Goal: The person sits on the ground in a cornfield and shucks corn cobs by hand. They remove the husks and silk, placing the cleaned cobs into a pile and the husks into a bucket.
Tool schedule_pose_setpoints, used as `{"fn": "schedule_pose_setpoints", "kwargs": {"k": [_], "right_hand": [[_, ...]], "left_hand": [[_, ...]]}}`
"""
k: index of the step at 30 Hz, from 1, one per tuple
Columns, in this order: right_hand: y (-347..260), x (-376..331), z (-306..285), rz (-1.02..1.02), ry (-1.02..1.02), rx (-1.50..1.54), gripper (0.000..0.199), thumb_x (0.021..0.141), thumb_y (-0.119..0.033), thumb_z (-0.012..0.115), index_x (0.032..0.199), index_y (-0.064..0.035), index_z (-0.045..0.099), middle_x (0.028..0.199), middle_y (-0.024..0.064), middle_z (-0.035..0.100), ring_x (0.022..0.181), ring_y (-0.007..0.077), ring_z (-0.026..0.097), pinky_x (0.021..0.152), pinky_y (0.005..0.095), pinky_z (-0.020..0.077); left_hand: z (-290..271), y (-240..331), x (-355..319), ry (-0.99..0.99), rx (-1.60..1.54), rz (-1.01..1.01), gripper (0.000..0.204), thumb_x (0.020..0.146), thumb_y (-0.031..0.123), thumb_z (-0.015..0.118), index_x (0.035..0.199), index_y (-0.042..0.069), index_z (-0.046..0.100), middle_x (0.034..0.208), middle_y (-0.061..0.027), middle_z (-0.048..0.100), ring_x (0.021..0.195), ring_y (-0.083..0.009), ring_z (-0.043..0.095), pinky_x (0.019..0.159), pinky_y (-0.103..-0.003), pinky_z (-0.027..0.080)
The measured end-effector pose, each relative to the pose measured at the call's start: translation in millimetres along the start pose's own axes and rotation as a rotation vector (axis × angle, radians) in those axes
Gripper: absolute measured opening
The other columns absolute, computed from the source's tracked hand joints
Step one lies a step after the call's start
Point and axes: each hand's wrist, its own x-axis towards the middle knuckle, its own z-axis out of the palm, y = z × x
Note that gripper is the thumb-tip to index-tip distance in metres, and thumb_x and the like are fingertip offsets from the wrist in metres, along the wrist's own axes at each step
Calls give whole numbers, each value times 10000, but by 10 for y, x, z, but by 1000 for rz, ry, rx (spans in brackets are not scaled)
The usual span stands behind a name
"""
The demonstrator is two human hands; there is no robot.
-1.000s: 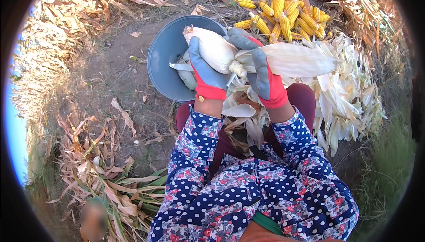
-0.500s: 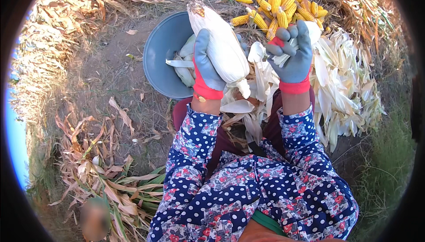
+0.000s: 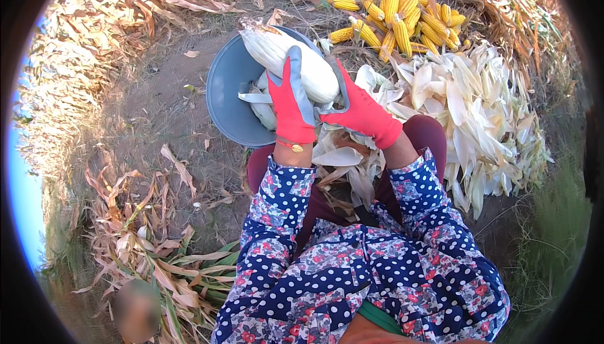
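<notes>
Seated person husking maize, seen from above. The left hand (image 3: 291, 106), in a red and grey glove, has its fingers wrapped around the middle of a corn ear in its pale husk (image 3: 286, 59), which lies tilted, tip toward the upper left, above the grey basin (image 3: 228, 98). The right hand (image 3: 360, 112), in a matching glove, clasps the lower right end of the same ear, fingers curled against the husk. More unhusked ears rest inside the basin, below the held one. A heap of stripped pale husks (image 3: 484, 111) lies to the person's right; beyond it, a pile of bare yellow cobs (image 3: 402, 20). Dry stalks and leaves (image 3: 145, 237) cover the earth to the left.
</notes>
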Motion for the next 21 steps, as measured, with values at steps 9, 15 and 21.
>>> {"fn": "schedule_pose_setpoints", "kwargs": {"k": [9, 15, 21], "right_hand": [[-128, -56, -34, 267, -4, 289, 689, 700, -226, 809, 1272, -19, 486, 1002, 66, 642, 786, 138, 619, 663, 270, 499], [-272, -277, -58, 517, -237, 699, 561, 748, -209, 769, 1215, -23, 521, 864, 21, 639, 579, 71, 565, 480, 208, 432], [-259, -139, -516, 206, -85, 586, 637, 857, -309, 674, 1346, 13, 423, 1210, 111, 569, 1121, 180, 544, 977, 333, 423]], "left_hand": [[-56, 201, -35, -209, -6, -76, 514, 924, 350, 546, 1288, 0, 456, 1167, -112, 561, 1042, -205, 570, 934, -337, 439], [-63, 173, -139, -456, -145, -242, 581, 837, 379, 660, 1230, -15, 494, 1065, -120, 626, 934, -198, 625, 816, -320, 509], [-41, 147, -132, -441, 81, -206, 720, 701, 194, 795, 1307, 8, 453, 1161, -109, 584, 1036, -192, 585, 881, -313, 484]]}}
